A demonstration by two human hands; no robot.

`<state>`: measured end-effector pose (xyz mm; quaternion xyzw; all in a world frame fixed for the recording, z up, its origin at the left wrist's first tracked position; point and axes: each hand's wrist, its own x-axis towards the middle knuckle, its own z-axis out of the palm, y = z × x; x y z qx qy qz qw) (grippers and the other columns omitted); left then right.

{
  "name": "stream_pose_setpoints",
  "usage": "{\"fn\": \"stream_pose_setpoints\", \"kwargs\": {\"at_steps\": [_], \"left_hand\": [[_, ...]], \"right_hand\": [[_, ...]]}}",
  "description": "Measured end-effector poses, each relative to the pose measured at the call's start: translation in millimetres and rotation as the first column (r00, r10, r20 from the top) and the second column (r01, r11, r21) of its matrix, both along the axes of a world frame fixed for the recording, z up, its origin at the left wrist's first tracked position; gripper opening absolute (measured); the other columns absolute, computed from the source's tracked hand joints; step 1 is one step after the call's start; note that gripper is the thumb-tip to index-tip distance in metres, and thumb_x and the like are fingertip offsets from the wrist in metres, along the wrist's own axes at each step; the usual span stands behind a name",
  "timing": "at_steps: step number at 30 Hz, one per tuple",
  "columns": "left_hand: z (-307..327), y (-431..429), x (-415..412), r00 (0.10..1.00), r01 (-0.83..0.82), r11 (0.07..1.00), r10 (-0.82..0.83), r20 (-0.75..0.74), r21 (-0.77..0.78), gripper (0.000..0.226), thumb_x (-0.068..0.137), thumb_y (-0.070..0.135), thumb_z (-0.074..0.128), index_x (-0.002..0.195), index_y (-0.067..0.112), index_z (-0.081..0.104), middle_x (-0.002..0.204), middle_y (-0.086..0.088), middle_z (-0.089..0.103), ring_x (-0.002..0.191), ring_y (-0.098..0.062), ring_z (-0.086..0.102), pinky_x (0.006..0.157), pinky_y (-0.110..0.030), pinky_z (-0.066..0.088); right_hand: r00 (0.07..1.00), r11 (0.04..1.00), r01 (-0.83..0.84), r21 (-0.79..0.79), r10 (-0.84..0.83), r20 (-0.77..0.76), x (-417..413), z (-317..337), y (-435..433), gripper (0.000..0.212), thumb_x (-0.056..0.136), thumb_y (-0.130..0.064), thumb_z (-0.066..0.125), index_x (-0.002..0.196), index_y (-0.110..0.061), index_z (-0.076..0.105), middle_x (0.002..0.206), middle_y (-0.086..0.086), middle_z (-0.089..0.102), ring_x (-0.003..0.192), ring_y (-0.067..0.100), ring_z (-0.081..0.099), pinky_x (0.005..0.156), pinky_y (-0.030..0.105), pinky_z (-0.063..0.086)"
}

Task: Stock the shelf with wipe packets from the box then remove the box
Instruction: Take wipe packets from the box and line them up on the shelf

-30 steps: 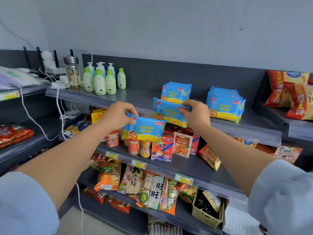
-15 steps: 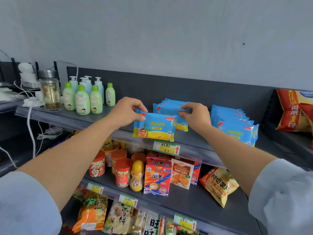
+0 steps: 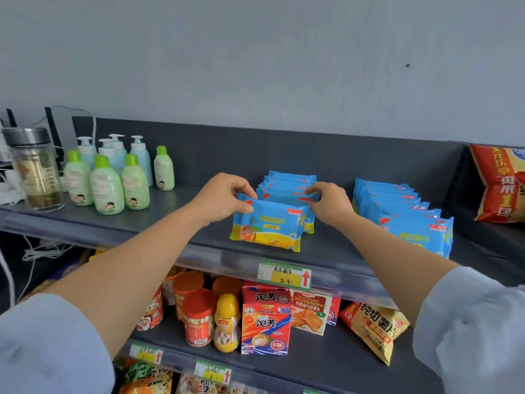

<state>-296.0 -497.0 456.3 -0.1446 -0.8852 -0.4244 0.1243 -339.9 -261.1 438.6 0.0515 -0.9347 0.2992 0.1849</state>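
Two rows of packets [image 3: 397, 211] stood on the shelf [image 3: 170, 223]. The left hand [image 3: 224, 199] and right hand [image 3: 331, 206] each pinched a packet there. No box showed; that job was likely not done yet.

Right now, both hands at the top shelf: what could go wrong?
1. The front packet stands upright near the front of the shelf, pinched only at its top by the left hand; released, it may tip forward and fall.
2. The right hand pinches a second packet against the row behind; a push could knock those standing packets over.
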Motion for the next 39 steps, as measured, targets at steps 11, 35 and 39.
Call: {"fn": "stream_pose_setpoints", "kwargs": {"at_steps": [11,35,39], "left_hand": [[-25.0,17.2,-29.5,0.996,0.027,0.968,-0.047,-0.075,-0.248,0.041,0.077,0.010,0.077,0.113,0.022,0.062,0.105,0.011,0.050,0.093,-0.008,0.051,0.081,-0.024,0.043],[-41.2,41.4,-47.2,0.938,-0.245,0.800,0.052,-0.344,-0.548,0.061,0.083,0.020,0.072,0.134,0.017,0.039,0.129,-0.002,0.039,0.114,-0.016,0.045,0.082,-0.034,0.051],[-44.7,42.2,-44.9,0.921,-0.295,0.735,0.048,-0.387,-0.611,0.072,0.083,0.026,0.072,0.141,0.014,0.031,0.138,-0.005,0.036,0.122,-0.020,0.041,0.090,-0.035,0.048]], "right_hand": [[0.999,1.000,0.031,-0.004,-0.031,-0.026,-14.7,-3.8,8.4,0.024,0.088,-0.015,0.069,0.111,-0.020,0.068,0.098,-0.004,0.056,0.085,0.012,0.052,0.061,0.018,0.038],[0.999,0.999,-0.011,0.042,0.013,-0.038,-18.2,-6.8,8.5,0.038,0.093,0.003,0.050,0.123,-0.016,0.062,0.122,0.005,0.061,0.108,0.016,0.059,0.078,0.024,0.054],[0.999,0.988,0.023,0.151,-0.018,-0.032,-11.0,-7.8,4.1,0.051,0.089,0.003,0.051,0.136,-0.017,0.049,0.127,0.008,0.054,0.113,0.023,0.054,0.088,0.032,0.051]]}}
